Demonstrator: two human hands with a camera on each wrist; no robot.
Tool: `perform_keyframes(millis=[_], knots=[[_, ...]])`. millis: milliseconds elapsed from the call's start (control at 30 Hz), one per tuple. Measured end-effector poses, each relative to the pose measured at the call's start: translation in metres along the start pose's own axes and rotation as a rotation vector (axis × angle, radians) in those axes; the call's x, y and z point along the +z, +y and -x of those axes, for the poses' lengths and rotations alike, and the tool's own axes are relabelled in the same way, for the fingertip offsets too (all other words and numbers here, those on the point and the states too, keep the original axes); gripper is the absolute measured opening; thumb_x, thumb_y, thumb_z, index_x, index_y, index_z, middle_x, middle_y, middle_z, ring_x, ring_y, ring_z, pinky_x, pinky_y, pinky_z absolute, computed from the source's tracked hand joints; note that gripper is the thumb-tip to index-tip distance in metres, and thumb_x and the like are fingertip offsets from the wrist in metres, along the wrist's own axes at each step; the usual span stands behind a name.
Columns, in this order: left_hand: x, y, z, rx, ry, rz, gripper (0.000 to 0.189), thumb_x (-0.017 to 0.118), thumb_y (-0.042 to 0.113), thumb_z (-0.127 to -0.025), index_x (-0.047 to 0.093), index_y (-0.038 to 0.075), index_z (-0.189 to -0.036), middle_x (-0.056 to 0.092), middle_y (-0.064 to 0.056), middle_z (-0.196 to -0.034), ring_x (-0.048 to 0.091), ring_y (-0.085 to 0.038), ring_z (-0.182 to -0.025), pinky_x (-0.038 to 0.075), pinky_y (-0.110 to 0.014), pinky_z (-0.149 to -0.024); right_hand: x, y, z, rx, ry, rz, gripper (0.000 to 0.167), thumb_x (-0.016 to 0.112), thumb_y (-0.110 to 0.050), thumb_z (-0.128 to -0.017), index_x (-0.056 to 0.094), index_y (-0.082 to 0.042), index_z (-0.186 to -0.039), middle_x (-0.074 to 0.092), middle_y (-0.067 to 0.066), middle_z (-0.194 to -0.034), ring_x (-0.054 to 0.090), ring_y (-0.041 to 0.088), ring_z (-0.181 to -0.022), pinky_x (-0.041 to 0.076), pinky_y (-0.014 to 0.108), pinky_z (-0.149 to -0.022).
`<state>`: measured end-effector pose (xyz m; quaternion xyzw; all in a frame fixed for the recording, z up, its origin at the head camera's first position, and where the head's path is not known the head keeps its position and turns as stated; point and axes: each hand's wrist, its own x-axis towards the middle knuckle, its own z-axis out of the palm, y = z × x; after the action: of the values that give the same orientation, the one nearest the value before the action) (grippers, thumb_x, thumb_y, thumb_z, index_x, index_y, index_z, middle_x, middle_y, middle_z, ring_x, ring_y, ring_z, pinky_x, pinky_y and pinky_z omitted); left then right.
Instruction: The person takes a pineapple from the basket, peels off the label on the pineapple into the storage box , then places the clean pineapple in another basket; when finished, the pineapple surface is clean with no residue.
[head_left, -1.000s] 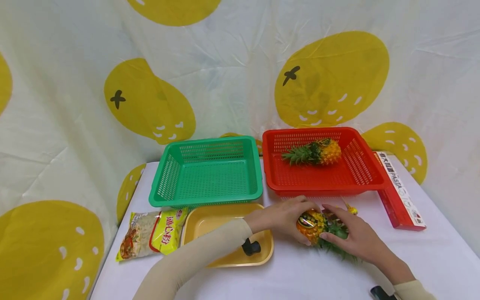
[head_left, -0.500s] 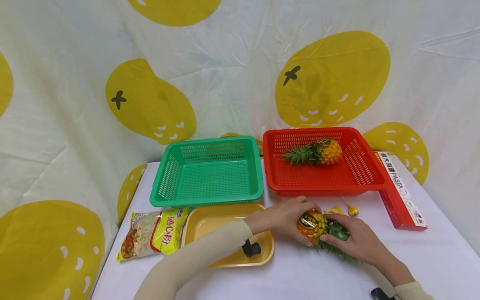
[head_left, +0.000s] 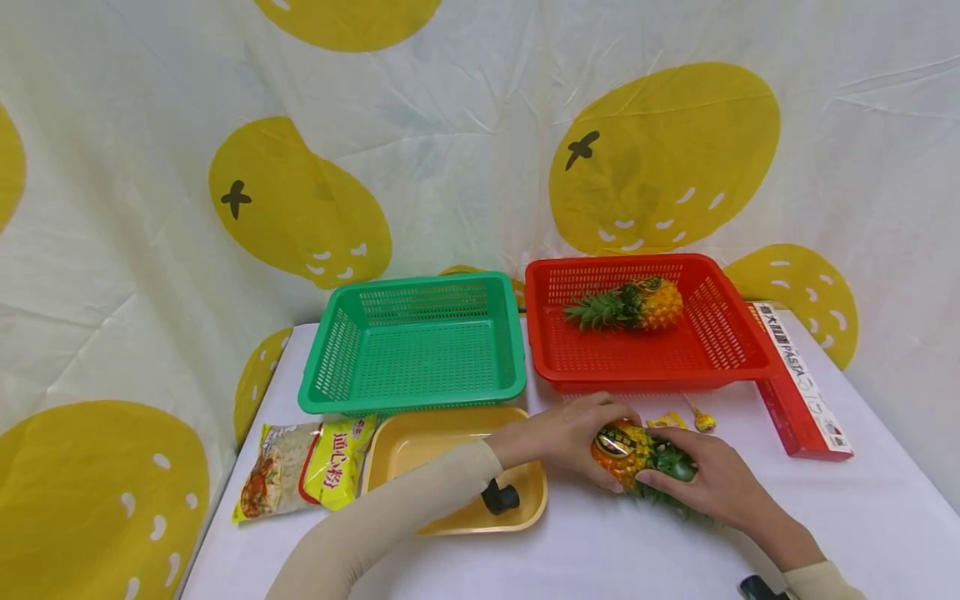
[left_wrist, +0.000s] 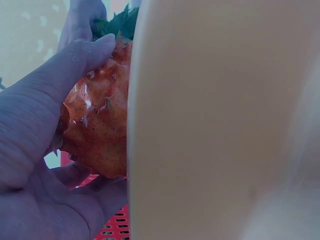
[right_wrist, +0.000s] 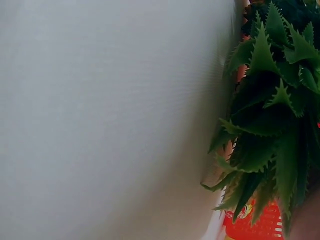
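A small pineapple (head_left: 636, 450) with a dark label lies near the right front of the table, its crown pointing right. My left hand (head_left: 573, 437) grips the orange fruit end. In the left wrist view the thumb (left_wrist: 82, 57) lies along the pineapple's side (left_wrist: 97, 125), with fingers beneath it. My right hand (head_left: 708, 475) holds the pineapple where the leaves begin, thumb on the near side and fingers over the far side. Spiky green leaves (right_wrist: 272, 145) fill the right of the right wrist view. Part of the crown is hidden under the right hand.
Behind stands a red basket (head_left: 652, 375) holding another pineapple (head_left: 656, 304). A green basket (head_left: 427, 367), a yellow tray (head_left: 431, 423) and a pasta bag (head_left: 307, 467) are at left. A lollipop (head_left: 703, 421), a yellow packet (head_left: 667, 419) and a red pasta box (head_left: 802, 400) lie at right.
My right hand's fingers have come down closer over the pineapple's crown, uncovering the yellow packet and more of the lollipop behind. The left hand and the pineapple have hardly moved.
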<state>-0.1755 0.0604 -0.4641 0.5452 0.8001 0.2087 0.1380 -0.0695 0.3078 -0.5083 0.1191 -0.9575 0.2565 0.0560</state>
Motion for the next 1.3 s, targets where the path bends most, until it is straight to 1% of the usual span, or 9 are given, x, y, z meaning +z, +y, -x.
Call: perform_keyframes(millis=[200,400,500,567,733,867,1000,1133,1300], knots=[[0.000,0.000,0.001,0.016,-0.009,0.001,0.087,0.094,0.050,-0.078,0.054,0.021,-0.149,0.054,0.004,-0.139,0.047,0.000,-0.120,0.034,-0.012,-0.100,0.000,0.000,0.000,-0.010,0.006,-0.001,0.064,0.089,-0.050,-0.082,0.073,-0.009,-0.127,0.074,0.010,-0.119,0.068,0.032,-0.102,0.055,0.060,-0.083],[-0.003,0.001,0.002,0.017,-0.015,-0.002,0.091,0.094,0.051,-0.078,0.052,0.017,-0.151,0.054,0.003,-0.142,0.047,0.000,-0.124,0.033,-0.013,-0.103,0.000,0.000,-0.001,0.013,-0.010,0.004,0.065,0.088,-0.052,-0.082,0.073,-0.009,-0.129,0.073,0.010,-0.120,0.067,0.032,-0.102,0.054,0.060,-0.084],[-0.006,0.002,0.004,0.007,-0.017,0.006,0.092,0.093,0.053,-0.079,0.051,0.016,-0.152,0.055,0.003,-0.140,0.047,-0.001,-0.122,0.034,-0.013,-0.102,0.001,-0.001,0.000,0.023,-0.017,0.010,0.066,0.088,-0.053,-0.082,0.073,-0.009,-0.130,0.073,0.011,-0.121,0.067,0.033,-0.103,0.054,0.061,-0.084],[-0.008,0.002,0.005,-0.013,-0.018,0.020,0.093,0.091,0.055,-0.079,0.050,0.017,-0.153,0.054,0.005,-0.138,0.047,0.000,-0.120,0.035,-0.013,-0.100,0.001,-0.001,0.000,0.022,-0.013,0.011,0.067,0.087,-0.054,-0.082,0.073,-0.009,-0.129,0.073,0.011,-0.120,0.067,0.034,-0.104,0.054,0.062,-0.084],[-0.018,0.000,0.010,-0.047,-0.007,0.071,0.091,0.088,0.057,-0.082,0.050,0.019,-0.155,0.053,0.004,-0.138,0.047,-0.001,-0.119,0.036,-0.012,-0.098,0.001,0.001,-0.001,0.011,-0.005,0.009,0.067,0.087,-0.053,-0.083,0.074,-0.007,-0.129,0.073,0.013,-0.120,0.067,0.037,-0.105,0.054,0.064,-0.085],[-0.027,-0.002,0.015,-0.025,0.008,0.072,0.081,0.087,0.052,-0.086,0.055,0.015,-0.151,0.057,0.000,-0.138,0.053,-0.007,-0.120,0.039,-0.012,-0.097,0.002,0.003,-0.001,0.018,-0.009,0.011,0.068,0.086,-0.054,-0.084,0.073,-0.006,-0.130,0.073,0.014,-0.121,0.068,0.038,-0.106,0.054,0.065,-0.086],[-0.032,-0.004,0.019,-0.047,0.036,0.108,0.069,0.085,0.048,-0.090,0.061,0.014,-0.144,0.061,0.000,-0.134,0.058,-0.009,-0.118,0.041,-0.013,-0.095,0.001,0.004,-0.001,0.020,-0.012,-0.002,0.068,0.087,-0.054,-0.083,0.073,-0.005,-0.129,0.073,0.014,-0.120,0.067,0.038,-0.106,0.054,0.065,-0.086],[-0.033,-0.004,0.021,-0.080,0.067,0.156,0.053,0.081,0.043,-0.095,0.067,0.012,-0.135,0.064,0.002,-0.125,0.061,-0.008,-0.108,0.045,-0.012,-0.087,0.001,0.004,-0.001,0.012,-0.001,-0.025,0.066,0.088,-0.052,-0.082,0.075,-0.005,-0.126,0.074,0.012,-0.118,0.067,0.034,-0.104,0.054,0.063,-0.085],[-0.030,-0.002,0.023,-0.106,0.105,0.147,0.037,0.077,0.036,-0.099,0.071,0.012,-0.126,0.067,0.005,-0.113,0.062,-0.006,-0.095,0.046,-0.012,-0.079,0.003,0.005,-0.001,0.010,0.009,-0.041,0.064,0.090,-0.051,-0.081,0.076,-0.005,-0.125,0.075,0.011,-0.116,0.068,0.031,-0.102,0.054,0.062,-0.084]])
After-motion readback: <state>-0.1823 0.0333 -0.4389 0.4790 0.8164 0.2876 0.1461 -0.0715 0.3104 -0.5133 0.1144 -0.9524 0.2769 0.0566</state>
